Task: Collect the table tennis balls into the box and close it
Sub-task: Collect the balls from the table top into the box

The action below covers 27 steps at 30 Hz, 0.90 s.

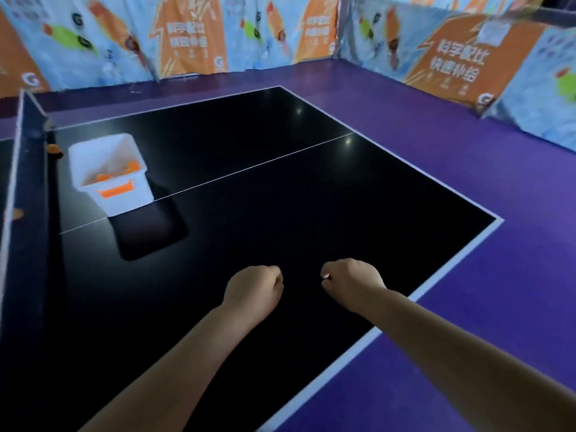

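Head view: left hand (254,291) and right hand (352,283) hover over the desk (280,198), fingers curled on nothing visible, the open white box (124,198) of orange balls (126,170) far off by the net (28,169); balls look light and rolly, so I'd cup them gently.

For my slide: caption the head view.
Left hand, right hand curled above table; open white box of orange balls beside net.

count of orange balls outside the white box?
2: one orange ball by the dark net near the white plastic box, one past the net, left edge. More may be hidden.
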Each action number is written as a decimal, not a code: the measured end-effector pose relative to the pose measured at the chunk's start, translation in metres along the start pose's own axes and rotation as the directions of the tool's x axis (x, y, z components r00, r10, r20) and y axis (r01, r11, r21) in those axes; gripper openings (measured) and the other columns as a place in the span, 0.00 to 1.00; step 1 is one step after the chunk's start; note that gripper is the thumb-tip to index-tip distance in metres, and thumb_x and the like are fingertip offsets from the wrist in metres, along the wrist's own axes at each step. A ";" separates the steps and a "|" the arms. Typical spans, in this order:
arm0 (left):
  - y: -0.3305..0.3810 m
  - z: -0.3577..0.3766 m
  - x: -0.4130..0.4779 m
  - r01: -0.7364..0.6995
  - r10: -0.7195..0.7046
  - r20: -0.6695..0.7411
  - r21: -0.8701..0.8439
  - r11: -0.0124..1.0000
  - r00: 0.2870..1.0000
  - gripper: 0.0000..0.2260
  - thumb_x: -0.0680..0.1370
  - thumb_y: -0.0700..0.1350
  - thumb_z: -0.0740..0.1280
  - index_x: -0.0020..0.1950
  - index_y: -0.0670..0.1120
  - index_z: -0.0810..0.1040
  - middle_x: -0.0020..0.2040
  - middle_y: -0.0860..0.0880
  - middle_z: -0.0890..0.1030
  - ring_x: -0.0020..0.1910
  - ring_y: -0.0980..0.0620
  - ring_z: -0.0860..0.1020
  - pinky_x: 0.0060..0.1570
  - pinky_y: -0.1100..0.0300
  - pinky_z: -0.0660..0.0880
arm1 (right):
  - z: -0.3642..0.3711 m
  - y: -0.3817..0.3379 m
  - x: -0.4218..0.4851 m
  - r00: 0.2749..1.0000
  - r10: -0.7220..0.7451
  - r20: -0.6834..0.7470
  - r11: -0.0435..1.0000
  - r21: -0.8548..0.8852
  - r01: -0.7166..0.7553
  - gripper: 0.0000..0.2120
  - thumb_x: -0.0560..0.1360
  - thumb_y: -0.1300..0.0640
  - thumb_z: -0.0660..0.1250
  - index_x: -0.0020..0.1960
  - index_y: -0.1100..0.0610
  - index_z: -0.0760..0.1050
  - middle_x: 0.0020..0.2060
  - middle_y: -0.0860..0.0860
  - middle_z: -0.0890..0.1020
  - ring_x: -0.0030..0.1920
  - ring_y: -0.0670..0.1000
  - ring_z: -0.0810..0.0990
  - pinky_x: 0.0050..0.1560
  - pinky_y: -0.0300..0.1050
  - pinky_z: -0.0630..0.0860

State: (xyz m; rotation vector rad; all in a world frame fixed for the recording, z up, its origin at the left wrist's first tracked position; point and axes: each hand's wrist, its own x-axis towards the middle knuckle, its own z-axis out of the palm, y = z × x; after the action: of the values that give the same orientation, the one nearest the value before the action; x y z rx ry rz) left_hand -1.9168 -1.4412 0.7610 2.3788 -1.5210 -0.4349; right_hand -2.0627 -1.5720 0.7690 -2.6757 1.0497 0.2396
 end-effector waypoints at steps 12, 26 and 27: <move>0.298 0.128 0.064 -0.168 0.163 0.097 0.049 0.985 0.982 0.11 0.78 0.50 0.60 0.55 0.49 0.77 0.48 0.52 0.81 0.45 0.51 0.79 0.42 0.58 0.75 | -0.016 0.322 -0.136 0.962 0.274 -0.008 0.958 0.097 -0.272 0.07 0.74 0.55 0.59 0.46 0.54 0.75 0.42 0.51 0.81 0.41 0.58 0.78 0.33 0.41 0.66; 0.447 0.192 0.260 -0.210 0.211 0.076 -0.022 0.978 0.975 0.12 0.78 0.51 0.62 0.60 0.50 0.76 0.52 0.55 0.82 0.46 0.56 0.80 0.44 0.61 0.78 | -0.063 0.553 -0.066 0.878 0.476 -0.047 0.877 0.109 -0.469 0.10 0.74 0.56 0.58 0.51 0.52 0.77 0.47 0.50 0.82 0.47 0.56 0.80 0.42 0.44 0.75; 0.456 0.195 0.282 -0.209 0.211 0.087 -0.030 0.978 0.974 0.12 0.78 0.51 0.62 0.60 0.50 0.76 0.51 0.55 0.82 0.46 0.56 0.80 0.44 0.60 0.78 | -0.071 0.572 -0.053 0.875 0.482 -0.056 0.874 0.106 -0.474 0.10 0.74 0.55 0.58 0.51 0.52 0.77 0.46 0.50 0.82 0.47 0.56 0.80 0.42 0.45 0.75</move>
State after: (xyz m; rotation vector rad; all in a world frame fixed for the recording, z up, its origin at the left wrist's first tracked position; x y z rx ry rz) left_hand -2.2583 -1.8976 0.7345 2.1790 -1.7760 -0.5109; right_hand -2.4889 -1.9629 0.7492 -2.3189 1.7003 0.1687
